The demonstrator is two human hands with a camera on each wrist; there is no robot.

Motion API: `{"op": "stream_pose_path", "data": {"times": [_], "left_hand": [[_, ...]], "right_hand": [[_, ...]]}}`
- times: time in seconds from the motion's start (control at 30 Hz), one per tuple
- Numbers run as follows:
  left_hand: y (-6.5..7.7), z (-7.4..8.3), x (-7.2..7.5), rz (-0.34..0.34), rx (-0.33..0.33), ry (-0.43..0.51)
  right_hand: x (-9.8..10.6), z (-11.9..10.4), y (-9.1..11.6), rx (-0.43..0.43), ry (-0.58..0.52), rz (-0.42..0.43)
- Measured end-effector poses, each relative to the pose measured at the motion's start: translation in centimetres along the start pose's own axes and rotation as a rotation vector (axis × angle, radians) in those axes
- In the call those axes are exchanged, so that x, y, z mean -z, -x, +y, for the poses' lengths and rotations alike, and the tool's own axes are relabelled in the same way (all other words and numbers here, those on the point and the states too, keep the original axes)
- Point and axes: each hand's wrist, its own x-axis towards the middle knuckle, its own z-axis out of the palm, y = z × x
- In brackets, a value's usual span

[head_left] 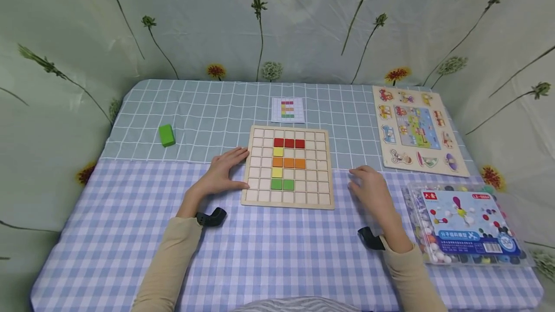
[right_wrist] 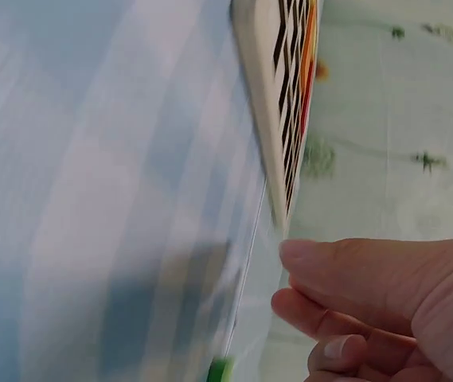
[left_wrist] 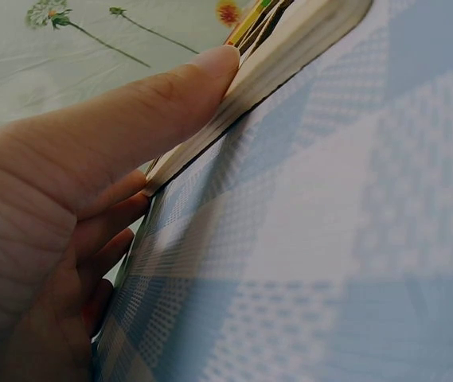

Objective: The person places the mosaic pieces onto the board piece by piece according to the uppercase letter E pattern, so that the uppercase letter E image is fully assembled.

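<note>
A square wooden grid board (head_left: 264, 197) lies in the middle of the table. Tiles set in it are three red (head_left: 289, 143), three orange (head_left: 288, 163), two green (head_left: 282, 184) and two yellow, one of each yellow between the rows at the left. My left hand (head_left: 223, 172) rests along the board's left edge, fingers spread; its thumb touches the edge in the left wrist view. To the right of the board, my right hand (head_left: 370, 189) hovers near the cloth, fingers loosely bent. In the right wrist view nothing shows between thumb and index finger.
A small card (head_left: 288, 110) with a coloured letter-E pattern lies behind the board. Far left stands a green block (head_left: 166, 135). At right are a wooden picture puzzle (head_left: 420, 162) and, nearer me, a clear box (head_left: 472, 225) of molecule-model parts. A cloth wall rises behind.
</note>
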Motion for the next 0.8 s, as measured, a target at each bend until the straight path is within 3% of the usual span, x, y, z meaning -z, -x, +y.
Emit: {"op": "stream_pose_path", "data": {"times": [0.17,0.53,0.8], "left_hand": [[0.0,0.0,0.0,0.004,-0.002,-0.005],[0.0,-0.1,0.0,0.009,-0.014,-0.001],[0.1,0.0,0.0,-0.001,-0.008,0.002]], "right_hand": [[0.9,1.3,0.6,-0.088,-0.013,0.017],[1.1,2.2,0.7,-0.144,-0.003,0.045],[0.8,2.8,0.6,-0.129,-0.005,0.066]]}}
